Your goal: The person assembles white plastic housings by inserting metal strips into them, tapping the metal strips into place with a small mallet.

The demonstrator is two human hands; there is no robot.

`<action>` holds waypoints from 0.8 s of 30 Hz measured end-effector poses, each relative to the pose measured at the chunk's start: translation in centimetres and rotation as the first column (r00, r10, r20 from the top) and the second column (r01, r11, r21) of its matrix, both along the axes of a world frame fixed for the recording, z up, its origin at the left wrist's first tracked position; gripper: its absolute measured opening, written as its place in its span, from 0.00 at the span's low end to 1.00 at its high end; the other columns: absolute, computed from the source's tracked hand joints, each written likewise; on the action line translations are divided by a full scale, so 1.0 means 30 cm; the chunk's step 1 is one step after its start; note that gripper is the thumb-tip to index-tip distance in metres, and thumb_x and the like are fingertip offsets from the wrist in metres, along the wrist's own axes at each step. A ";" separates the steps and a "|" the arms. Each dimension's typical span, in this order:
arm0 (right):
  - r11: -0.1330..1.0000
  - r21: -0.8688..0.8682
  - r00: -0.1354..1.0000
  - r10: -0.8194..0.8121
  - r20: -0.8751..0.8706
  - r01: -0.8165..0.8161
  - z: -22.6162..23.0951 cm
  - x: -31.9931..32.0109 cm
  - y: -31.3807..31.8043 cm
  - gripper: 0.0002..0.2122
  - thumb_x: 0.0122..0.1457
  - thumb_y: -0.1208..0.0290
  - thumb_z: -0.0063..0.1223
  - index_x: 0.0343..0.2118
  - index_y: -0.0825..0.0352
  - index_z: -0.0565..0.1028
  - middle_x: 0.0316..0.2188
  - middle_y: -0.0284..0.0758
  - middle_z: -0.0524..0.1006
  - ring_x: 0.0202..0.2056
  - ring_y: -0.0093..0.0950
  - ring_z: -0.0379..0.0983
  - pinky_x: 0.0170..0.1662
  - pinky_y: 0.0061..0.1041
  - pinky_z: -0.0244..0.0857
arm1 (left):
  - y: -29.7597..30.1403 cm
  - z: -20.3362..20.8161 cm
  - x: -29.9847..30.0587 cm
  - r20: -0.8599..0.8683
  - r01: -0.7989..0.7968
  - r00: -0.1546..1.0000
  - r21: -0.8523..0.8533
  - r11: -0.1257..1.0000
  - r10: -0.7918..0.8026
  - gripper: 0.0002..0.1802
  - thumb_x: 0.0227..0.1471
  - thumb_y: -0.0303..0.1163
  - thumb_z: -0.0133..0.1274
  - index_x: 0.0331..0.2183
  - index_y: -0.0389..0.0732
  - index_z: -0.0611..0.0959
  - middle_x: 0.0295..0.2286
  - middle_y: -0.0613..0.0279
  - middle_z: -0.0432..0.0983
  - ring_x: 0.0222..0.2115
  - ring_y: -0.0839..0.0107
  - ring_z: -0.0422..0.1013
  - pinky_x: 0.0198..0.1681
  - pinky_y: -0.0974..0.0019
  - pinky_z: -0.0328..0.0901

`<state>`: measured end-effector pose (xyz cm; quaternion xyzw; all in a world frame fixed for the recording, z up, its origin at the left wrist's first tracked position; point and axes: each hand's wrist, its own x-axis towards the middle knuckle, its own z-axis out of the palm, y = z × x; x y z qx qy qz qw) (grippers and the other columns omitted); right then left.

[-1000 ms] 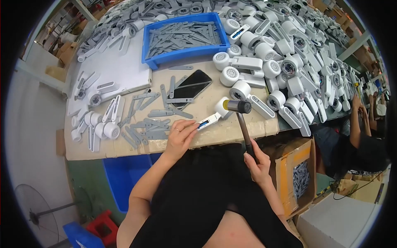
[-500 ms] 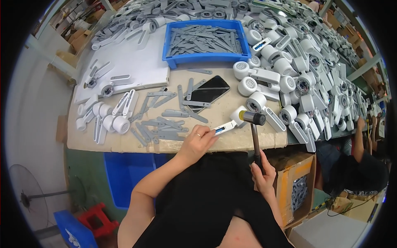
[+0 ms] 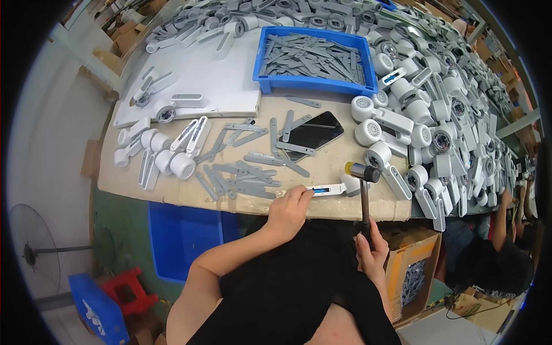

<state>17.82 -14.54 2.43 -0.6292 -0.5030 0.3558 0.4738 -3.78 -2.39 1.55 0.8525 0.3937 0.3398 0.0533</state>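
Note:
My left hand is closed on the handle end of a white handheld fan at the table's front edge. Something blue shows inside the slot in its handle. My right hand grips a mallet by its dark handle, head up. The mallet's yellow and black head is over the fan's round end and partly hides it; whether the two touch, I cannot tell. Loose grey strips lie left of the fan. Behind it, a black phone has a few strips resting on it.
A blue tray full of grey strips stands at the back. White fans are heaped on the right, with several more at left. Below the table are a blue bin and a carton. Another person sits far right.
My left hand has turned the fan from slanting to nearly level. The mallet's head remains close over the fan's round end. The whole view has shifted, moving the table's contents rightward in the picture.

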 end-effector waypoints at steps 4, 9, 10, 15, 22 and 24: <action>1.000 0.002 1.000 0.015 0.018 -0.015 0.005 -0.010 0.013 0.22 0.53 0.79 0.52 0.53 0.71 0.66 0.19 0.29 0.68 0.22 0.16 0.64 0.27 0.15 0.59 | 0.016 -0.010 0.004 0.035 -0.067 0.997 -0.045 0.997 0.069 0.13 0.41 0.22 0.53 0.35 0.34 0.78 0.29 0.59 0.70 0.29 0.64 0.70 0.24 0.67 0.66; 0.999 -0.037 0.999 0.032 0.002 -0.032 0.000 -0.010 0.022 0.22 0.54 0.79 0.51 0.54 0.71 0.65 0.18 0.27 0.67 0.21 0.15 0.63 0.26 0.14 0.58 | 0.032 -0.037 -0.029 0.151 0.010 0.988 0.008 1.000 -0.011 0.12 0.40 0.21 0.53 0.33 0.34 0.79 0.30 0.59 0.70 0.29 0.64 0.70 0.25 0.67 0.67; 0.999 -0.038 0.999 0.034 0.002 -0.034 0.000 -0.009 0.026 0.22 0.54 0.79 0.51 0.54 0.71 0.65 0.18 0.27 0.67 0.21 0.15 0.63 0.26 0.14 0.58 | 0.046 -0.042 -0.031 0.157 0.027 0.987 0.028 0.999 -0.031 0.12 0.39 0.20 0.54 0.32 0.34 0.79 0.30 0.59 0.70 0.29 0.65 0.70 0.25 0.67 0.67; 0.998 -0.061 0.998 0.023 -0.056 -0.027 0.003 -0.010 0.048 0.22 0.55 0.78 0.50 0.55 0.71 0.64 0.17 0.27 0.67 0.20 0.14 0.63 0.25 0.14 0.57 | 0.052 -0.026 -0.047 0.124 0.044 0.991 0.054 0.998 -0.050 0.16 0.35 0.19 0.54 0.33 0.36 0.80 0.30 0.61 0.71 0.27 0.67 0.71 0.25 0.68 0.67; 0.998 -0.013 0.995 0.060 -0.081 -0.062 -0.022 -0.001 0.058 0.22 0.56 0.82 0.47 0.56 0.69 0.63 0.20 0.24 0.68 0.17 0.11 0.58 0.21 0.11 0.52 | 0.030 -0.026 -0.049 0.167 -0.028 0.985 -0.073 0.997 0.040 0.13 0.41 0.23 0.57 0.34 0.40 0.81 0.31 0.64 0.72 0.19 0.73 0.71 0.20 0.72 0.65; 0.998 -0.017 0.996 0.062 -0.056 -0.063 -0.023 -0.004 0.063 0.23 0.56 0.81 0.47 0.56 0.69 0.63 0.20 0.25 0.68 0.17 0.11 0.58 0.21 0.11 0.52 | 0.030 -0.037 -0.043 0.190 -0.072 0.977 -0.111 0.991 0.092 0.12 0.41 0.23 0.58 0.34 0.41 0.82 0.31 0.64 0.71 0.19 0.74 0.70 0.19 0.73 0.64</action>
